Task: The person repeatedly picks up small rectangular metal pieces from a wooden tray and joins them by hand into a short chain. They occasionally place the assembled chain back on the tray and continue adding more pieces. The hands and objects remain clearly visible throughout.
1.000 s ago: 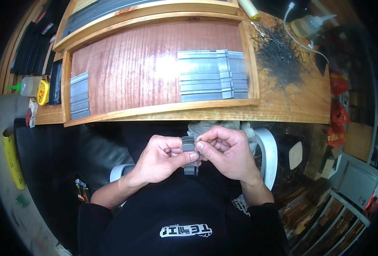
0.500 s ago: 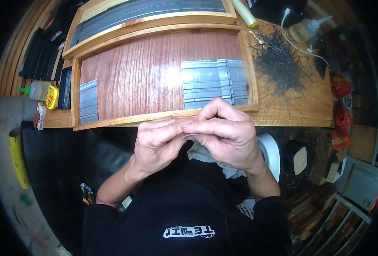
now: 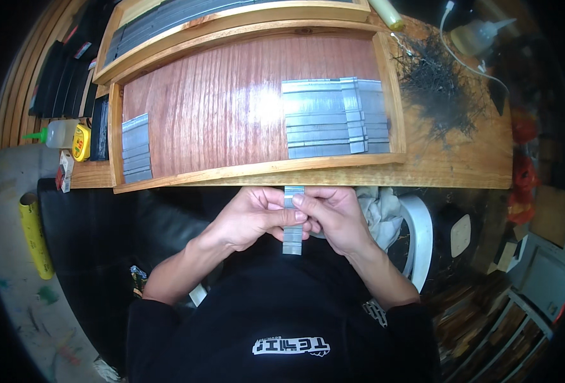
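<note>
A narrow grey strip with crosswise lines (image 3: pixel 292 244) is pinched upright between my hands, just off the near edge of the bench. My left hand (image 3: pixel 253 217) grips it from the left, thumb across its face. From the right, my right hand (image 3: pixel 336 219) holds it too, its thumb on the upper part. Beyond them lies a shallow wooden tray (image 3: pixel 257 175) with a reddish wood-grain bottom. Flat grey strips (image 3: pixel 317 118) fill part of its right side, and a smaller row of grey strips (image 3: pixel 136 147) lies along its left end.
A second wooden tray (image 3: pixel 244 19) with grey strips stands behind. Right of the trays is a heap of thin dark slivers (image 3: pixel 435 86), near a squeeze bottle (image 3: pixel 480 37) and white cable. At left are a green-tipped bottle (image 3: pixel 59 134), a yellow container (image 3: pixel 81 143) and black boxes (image 3: pixel 65 76).
Both hands have come down from the tray's front edge toward my body. The strip, seen edge-on before, now shows its long face. The view has shifted slightly.
</note>
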Demonstrator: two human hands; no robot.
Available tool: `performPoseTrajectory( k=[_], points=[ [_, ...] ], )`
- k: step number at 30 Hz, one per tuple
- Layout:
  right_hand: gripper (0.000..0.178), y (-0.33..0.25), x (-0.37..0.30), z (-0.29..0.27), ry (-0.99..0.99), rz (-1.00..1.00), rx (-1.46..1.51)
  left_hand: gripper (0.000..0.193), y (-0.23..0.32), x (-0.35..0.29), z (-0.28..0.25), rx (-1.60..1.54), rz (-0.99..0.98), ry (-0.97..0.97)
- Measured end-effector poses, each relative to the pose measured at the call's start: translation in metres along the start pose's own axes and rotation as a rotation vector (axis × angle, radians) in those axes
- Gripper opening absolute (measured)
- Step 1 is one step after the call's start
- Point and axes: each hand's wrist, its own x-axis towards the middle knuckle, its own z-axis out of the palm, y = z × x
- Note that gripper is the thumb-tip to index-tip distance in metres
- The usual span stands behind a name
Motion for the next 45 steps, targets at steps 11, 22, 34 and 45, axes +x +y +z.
performPoseTrajectory(
  k=[11,22,34,45],
  points=[
    [0.016,0.002,-0.006,-0.001,-0.053,0.037,-0.066,0.020,-0.011,-0.010,0.005,0.040,0.015,0.030],
    [0.013,0.004,-0.008,0.001,-0.068,0.030,0.005,0.021,-0.004,-0.015,0.005,-0.081,-0.065,-0.011],
    [0.023,0.005,-0.017,0.005,-0.019,0.036,-0.128,0.020,-0.017,-0.023,0.008,-0.113,-0.081,-0.001],
    [0.026,0.009,-0.018,0.003,-0.008,-0.023,-0.190,0.021,-0.018,-0.023,0.008,-0.117,-0.088,-0.012]
  ],
)
